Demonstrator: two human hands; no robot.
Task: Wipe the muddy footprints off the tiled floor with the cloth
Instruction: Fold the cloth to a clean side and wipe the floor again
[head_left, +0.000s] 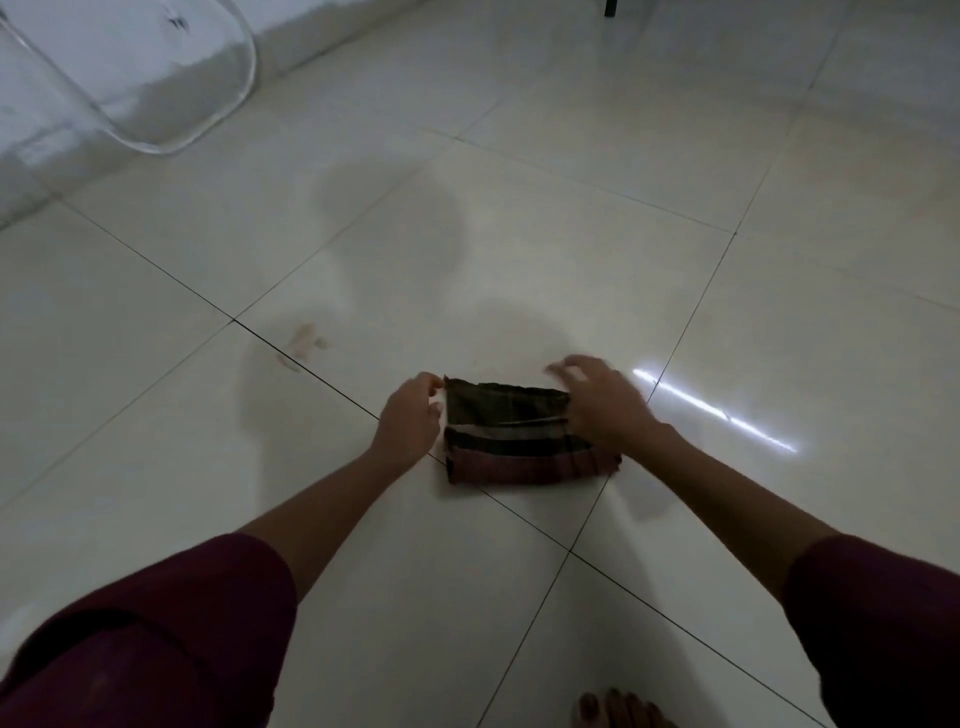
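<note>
A folded dark cloth (511, 434) with green and maroon stripes lies on the pale tiled floor (571, 218), across a grout line. My left hand (410, 418) pinches the cloth's upper left corner. My right hand (602, 400) is blurred and rests over the cloth's right edge; its fingers look spread, and whether it grips the fabric is unclear. A brownish muddy footprint (306, 340) marks the tile up and left of the cloth, with a fainter damp smear below it.
A clear plastic chair or tub (171, 78) stands at the top left against a white wall base. A dark furniture leg (610, 8) shows at the top edge. My bare foot (618, 712) is at the bottom. A bright light streak (717, 410) reflects right of the cloth.
</note>
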